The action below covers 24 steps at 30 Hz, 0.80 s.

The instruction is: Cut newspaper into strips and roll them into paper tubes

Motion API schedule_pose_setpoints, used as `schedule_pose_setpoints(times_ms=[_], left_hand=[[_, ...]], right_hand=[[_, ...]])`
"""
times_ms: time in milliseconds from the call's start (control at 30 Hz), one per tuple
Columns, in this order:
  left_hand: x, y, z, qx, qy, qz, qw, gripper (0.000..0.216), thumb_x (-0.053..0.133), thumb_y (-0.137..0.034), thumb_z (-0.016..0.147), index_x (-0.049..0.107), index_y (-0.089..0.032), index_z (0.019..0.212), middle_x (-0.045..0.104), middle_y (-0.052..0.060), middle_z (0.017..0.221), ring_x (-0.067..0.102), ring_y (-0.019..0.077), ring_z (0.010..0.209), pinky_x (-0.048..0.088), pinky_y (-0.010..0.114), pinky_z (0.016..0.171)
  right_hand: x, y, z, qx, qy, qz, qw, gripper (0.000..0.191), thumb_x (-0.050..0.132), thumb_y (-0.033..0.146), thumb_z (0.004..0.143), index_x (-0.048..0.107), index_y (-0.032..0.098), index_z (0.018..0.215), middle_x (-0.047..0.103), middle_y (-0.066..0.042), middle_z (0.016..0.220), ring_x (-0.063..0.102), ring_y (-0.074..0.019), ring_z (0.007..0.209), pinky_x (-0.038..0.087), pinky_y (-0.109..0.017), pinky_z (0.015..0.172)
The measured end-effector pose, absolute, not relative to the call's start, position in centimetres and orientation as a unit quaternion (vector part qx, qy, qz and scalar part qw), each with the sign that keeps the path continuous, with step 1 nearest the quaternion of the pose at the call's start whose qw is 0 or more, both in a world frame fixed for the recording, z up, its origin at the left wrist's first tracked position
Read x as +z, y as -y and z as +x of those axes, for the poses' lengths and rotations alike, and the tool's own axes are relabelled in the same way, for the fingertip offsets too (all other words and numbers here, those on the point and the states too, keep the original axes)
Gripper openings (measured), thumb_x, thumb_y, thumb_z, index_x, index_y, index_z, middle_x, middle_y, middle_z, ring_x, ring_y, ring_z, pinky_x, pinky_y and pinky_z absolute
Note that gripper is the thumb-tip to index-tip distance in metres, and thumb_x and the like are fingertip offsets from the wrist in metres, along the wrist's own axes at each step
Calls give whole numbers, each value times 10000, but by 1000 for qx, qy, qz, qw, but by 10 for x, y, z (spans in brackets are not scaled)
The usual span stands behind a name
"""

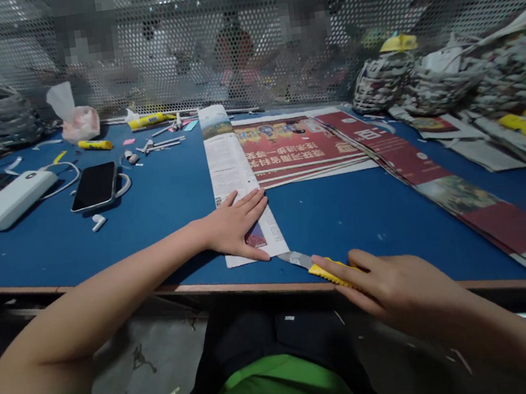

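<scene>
My left hand (236, 224) lies flat with fingers stretched out on the near end of a narrow newspaper strip (231, 162), pinning it to the blue table (157, 204). My right hand (391, 287) is closed around a yellow utility knife (315, 266). Its steel blade points left and touches the table just off the strip's near right corner, at the table's front edge. A wider red-printed newspaper sheet (295, 147) lies right of the strip.
A long folded newspaper band (440, 183) runs diagonally to the right. Woven paper baskets (381, 81) and paper piles fill the far right. A phone (95, 185), a white power bank (9, 199), earbuds, glue sticks and a tissue pack (78, 121) sit at left. People sit behind the mesh screen.
</scene>
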<state>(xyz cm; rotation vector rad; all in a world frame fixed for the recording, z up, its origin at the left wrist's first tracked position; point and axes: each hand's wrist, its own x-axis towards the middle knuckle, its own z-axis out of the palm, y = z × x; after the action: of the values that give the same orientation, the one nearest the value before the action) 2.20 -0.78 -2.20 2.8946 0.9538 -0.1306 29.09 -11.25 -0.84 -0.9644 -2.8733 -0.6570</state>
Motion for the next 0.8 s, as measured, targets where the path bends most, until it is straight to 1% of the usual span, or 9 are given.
schedule_pose_setpoints(times_ms=[133,267,433,633,800], left_hand=[[-23,8,22,-40,-312,948,45,1093,252,-817,674,34,-35,1406,-46,169,1454,-22,281,1348,-30,454,1064],[-22,9,22,-40,-316,947,45,1097,260,-818,670,40,-34,1406,-33,175,1454,-7,286,1347,-26,455,1064],[-22,9,23,-43,-314,948,37,1095,262,-816,674,51,-29,1405,-25,178,1453,-2,291,1347,-26,449,1066],[-23,8,22,-36,-307,950,34,1104,263,-815,675,55,-8,1398,-28,189,1450,-8,295,1346,-12,475,1061],[-23,9,23,-31,-309,950,25,1096,286,-808,675,73,-13,1398,4,194,1450,6,291,1346,1,479,1063]], right_hand=[[0,101,297,-206,936,-284,13,396,250,291,932,525,239,1212,524,-7,669,440,-77,432,197,-237,424],[1,94,299,-205,943,-262,18,367,301,275,920,546,222,1189,531,-9,650,484,-101,495,244,-245,471],[-1,88,299,-199,950,-239,24,347,334,277,912,569,209,1158,527,-8,620,468,-103,497,237,-261,492],[-3,86,300,-201,953,-222,48,358,304,273,917,577,175,1126,522,-5,600,435,-97,467,207,-269,480],[-3,83,303,-210,954,-206,56,343,312,257,914,569,158,1117,529,-8,606,436,-105,481,211,-272,489]])
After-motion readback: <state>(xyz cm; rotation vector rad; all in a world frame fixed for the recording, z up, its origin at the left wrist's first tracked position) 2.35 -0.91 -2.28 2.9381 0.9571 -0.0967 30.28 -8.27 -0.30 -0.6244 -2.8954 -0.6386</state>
